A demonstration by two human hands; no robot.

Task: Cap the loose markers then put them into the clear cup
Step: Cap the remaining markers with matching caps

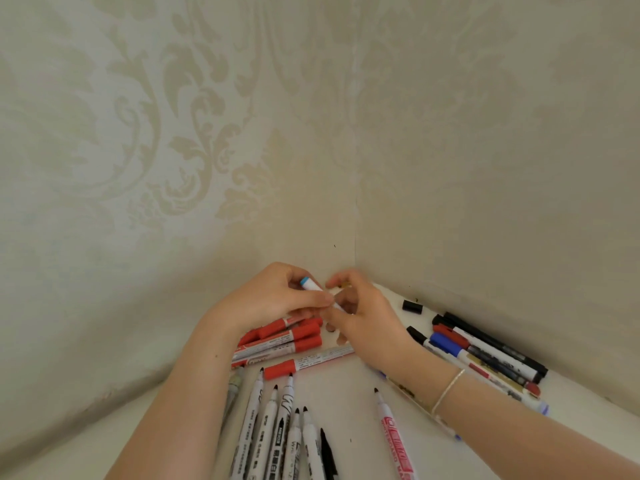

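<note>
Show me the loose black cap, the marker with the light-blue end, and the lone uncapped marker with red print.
Loose black cap (412, 306): head view, middle of its side.
Marker with the light-blue end (306, 282): head view, on the blue end, held in the left hand.
Uncapped marker with red print (394, 433): head view, mid-barrel.

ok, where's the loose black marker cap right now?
In the head view, the small loose black marker cap lies alone on the white tabletop, on the right near the wall corner. It is just beyond the right hand and the capped black and blue markers.

Two cream walls with pale damask-patterned wallpaper (166, 140) meet in a corner seam at centre frame; a white tabletop (349, 393) fills the lower middle, softly lit.
</note>
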